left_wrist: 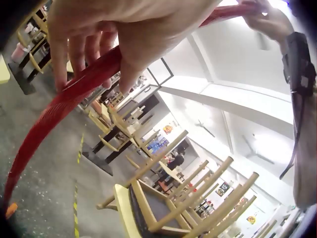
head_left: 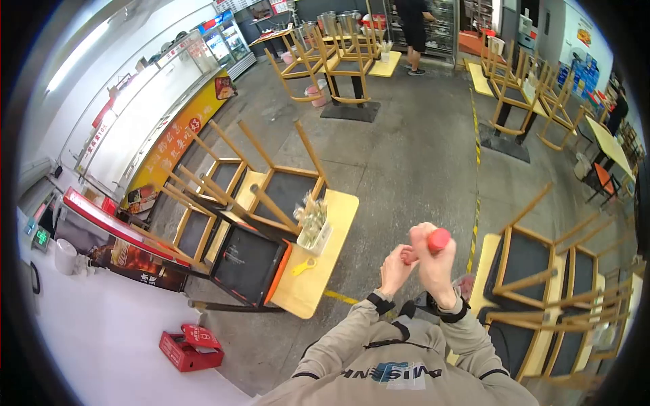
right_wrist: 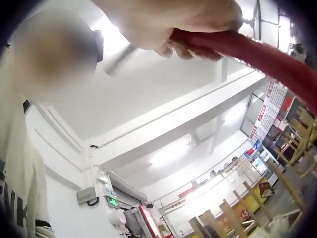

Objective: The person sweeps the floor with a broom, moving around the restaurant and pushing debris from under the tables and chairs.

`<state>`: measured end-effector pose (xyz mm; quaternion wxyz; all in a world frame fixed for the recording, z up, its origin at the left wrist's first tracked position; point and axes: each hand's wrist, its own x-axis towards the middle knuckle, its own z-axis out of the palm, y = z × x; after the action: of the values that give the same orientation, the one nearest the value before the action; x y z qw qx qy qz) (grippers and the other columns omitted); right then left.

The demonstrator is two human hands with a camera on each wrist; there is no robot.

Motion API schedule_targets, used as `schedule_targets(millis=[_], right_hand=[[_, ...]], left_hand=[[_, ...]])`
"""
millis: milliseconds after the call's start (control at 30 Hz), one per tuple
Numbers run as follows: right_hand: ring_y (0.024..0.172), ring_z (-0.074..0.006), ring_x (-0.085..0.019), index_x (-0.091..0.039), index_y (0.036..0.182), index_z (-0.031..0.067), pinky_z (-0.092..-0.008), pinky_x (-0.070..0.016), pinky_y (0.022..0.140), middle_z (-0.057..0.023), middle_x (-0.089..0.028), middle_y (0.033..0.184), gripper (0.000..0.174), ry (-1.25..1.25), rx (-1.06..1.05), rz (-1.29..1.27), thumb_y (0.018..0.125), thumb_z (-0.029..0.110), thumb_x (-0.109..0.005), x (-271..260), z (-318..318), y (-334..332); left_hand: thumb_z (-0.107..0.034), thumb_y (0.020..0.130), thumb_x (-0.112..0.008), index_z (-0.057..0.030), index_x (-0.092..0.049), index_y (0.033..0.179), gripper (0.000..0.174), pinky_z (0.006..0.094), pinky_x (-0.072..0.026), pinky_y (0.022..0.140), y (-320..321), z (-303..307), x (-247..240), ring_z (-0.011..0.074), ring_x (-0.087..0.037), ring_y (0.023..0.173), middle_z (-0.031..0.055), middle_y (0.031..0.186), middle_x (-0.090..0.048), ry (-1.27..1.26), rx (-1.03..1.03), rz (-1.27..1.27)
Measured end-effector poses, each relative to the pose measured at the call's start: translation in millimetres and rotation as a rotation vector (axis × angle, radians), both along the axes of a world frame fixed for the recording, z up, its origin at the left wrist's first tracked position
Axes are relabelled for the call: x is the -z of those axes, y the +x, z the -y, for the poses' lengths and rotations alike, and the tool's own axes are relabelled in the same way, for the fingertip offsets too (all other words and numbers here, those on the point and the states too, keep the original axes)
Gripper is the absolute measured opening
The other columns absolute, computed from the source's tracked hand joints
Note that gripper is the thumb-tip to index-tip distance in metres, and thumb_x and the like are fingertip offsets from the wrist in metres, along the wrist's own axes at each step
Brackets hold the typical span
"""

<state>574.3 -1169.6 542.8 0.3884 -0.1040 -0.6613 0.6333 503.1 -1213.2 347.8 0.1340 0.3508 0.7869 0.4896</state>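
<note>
Both hands are on a long red pole (left_wrist: 74,91), raised in front of the body. In the head view its rounded red end (head_left: 439,239) points up toward the camera. My right hand (head_left: 433,264) grips the pole near that end, and in the right wrist view its fingers (right_wrist: 183,51) curl beneath it. Farther along, my left hand (head_left: 394,271) holds the pole between thumb and fingers, as the left wrist view shows. From there the pole slants down toward the floor, with a small orange part (left_wrist: 11,210) at the lower end; what lies beyond is out of view.
Upturned chairs (head_left: 288,193) rest on a table (head_left: 325,271) at left, beside a utensil caddy (head_left: 314,237). More chairs (head_left: 525,267) sit on a table at right. A red box (head_left: 191,348) lies by the white counter. Another person (head_left: 411,27) stands at the back.
</note>
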Motion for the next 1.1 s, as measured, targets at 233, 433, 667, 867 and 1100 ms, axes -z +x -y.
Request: schedule_targets(millis=[233,433,667,867,1100], right_hand=[[0.043,-0.0022,-0.029,-0.04,0.057,0.0096,-0.0232,-0.0181,0.04,0.0068,-0.035,0.048,0.04,-0.042,0.439,-0.155,0.093,0.016,-0.055,-6,-180,-51],[0.04,-0.0026,-0.025,-0.033,0.056,0.0134,-0.0237,-0.0155,0.039,0.0067,-0.03,0.048,0.045,-0.085,0.62,-0.252,0.095,0.023,-0.052,1,-310,-96],[0.04,-0.0032,-0.022,-0.031,0.055,0.014,-0.0238,-0.0145,0.039,0.0063,-0.027,0.048,0.048,-0.025,0.59,-0.186,0.096,0.028,-0.051,-27,-461,-167],[0.04,-0.0042,-0.025,-0.034,0.054,0.013,-0.0229,-0.0253,0.039,0.0057,-0.029,0.047,0.047,0.021,0.654,0.031,0.097,0.027,-0.05,26,-590,-218],[0.039,-0.0035,-0.025,-0.037,0.056,0.0125,-0.0232,-0.0236,0.039,0.0072,-0.029,0.048,0.044,-0.11,0.737,0.127,0.093,0.025,-0.057,84,-707,-272]], left_hand=[[-0.032,0.079,-0.072,-0.0029,-0.041,0.131,0.067,0.0375,-0.0423,0.095,-52,-118,9,0.0282,-0.051,0.115,0.0182,0.123,-0.052,0.053,0.352,0.166],[-0.024,0.089,-0.063,0.001,-0.056,0.102,0.029,0.0292,-0.0506,0.076,-129,-173,64,0.0162,-0.065,0.085,0.0083,0.09,-0.067,-0.025,0.195,0.46],[-0.04,0.092,-0.049,0.0012,-0.059,0.08,0.044,0.034,-0.0466,0.063,-292,-292,107,0.0194,-0.062,0.067,0.0133,0.069,-0.063,-0.25,0.082,0.468],[-0.04,0.094,-0.044,0.0015,-0.055,0.075,0.047,0.037,-0.0433,0.061,-401,-403,67,0.0225,-0.058,0.063,0.014,0.065,-0.059,-0.239,0.22,0.233],[-0.043,0.098,-0.029,-0.0043,-0.057,0.079,0.052,0.0305,-0.0453,0.064,-498,-471,78,0.0157,-0.057,0.067,0.0053,0.071,-0.059,-0.008,0.372,0.957]])
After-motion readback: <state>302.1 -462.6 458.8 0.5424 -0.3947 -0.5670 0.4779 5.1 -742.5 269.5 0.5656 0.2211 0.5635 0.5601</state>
